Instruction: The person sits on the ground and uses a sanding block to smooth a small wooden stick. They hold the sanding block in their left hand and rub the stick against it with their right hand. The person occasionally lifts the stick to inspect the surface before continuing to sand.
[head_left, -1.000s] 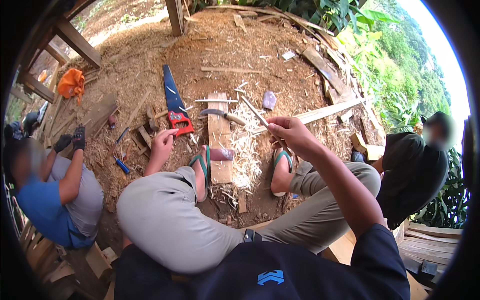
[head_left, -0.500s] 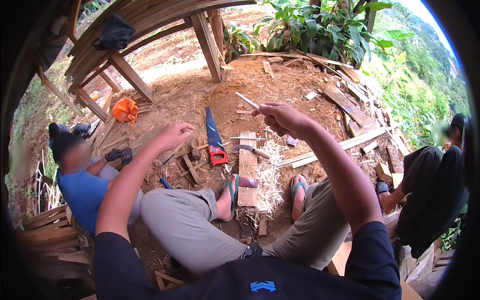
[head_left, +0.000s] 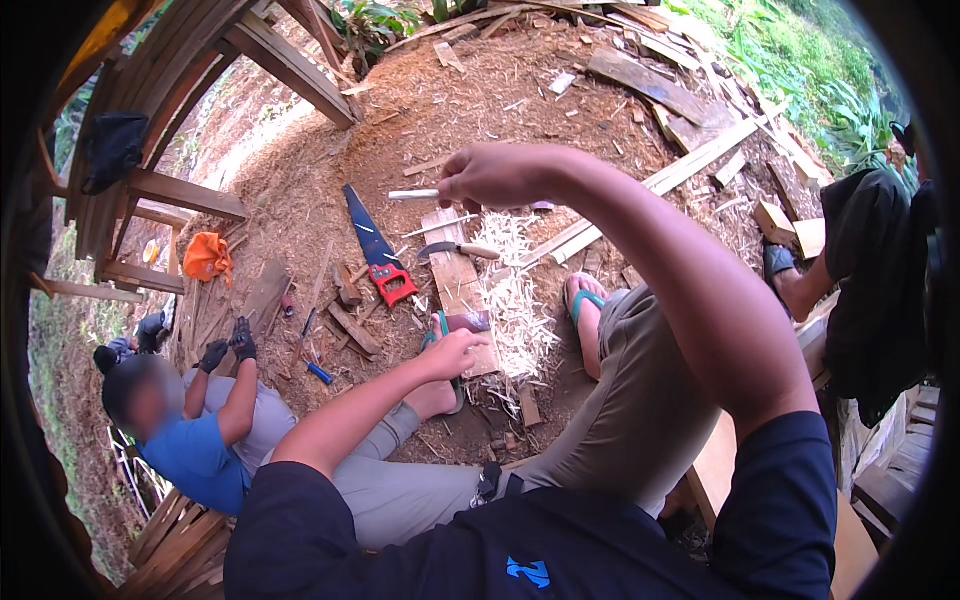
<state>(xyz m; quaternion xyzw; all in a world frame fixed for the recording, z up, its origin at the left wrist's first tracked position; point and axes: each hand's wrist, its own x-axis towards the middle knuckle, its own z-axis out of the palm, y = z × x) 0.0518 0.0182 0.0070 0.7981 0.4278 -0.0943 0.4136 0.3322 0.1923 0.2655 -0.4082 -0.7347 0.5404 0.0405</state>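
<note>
Head view showed the right hand (head_left: 492,176) raised in front, its fingers pinched on a thin pale stick (head_left: 413,194) that pointed left, where a second earlier it had been held lower over the plank (head_left: 455,275). Meanwhile the left hand (head_left: 455,353) had come back from the red-handled saw (head_left: 375,248) to rest by the foot near the shavings (head_left: 515,300), fingers loosely curled and empty. So the stick seemed lifted for a look, with the knife (head_left: 458,250) lying unused on the plank

One saw (head_left: 375,248), one knife (head_left: 458,250)
</note>
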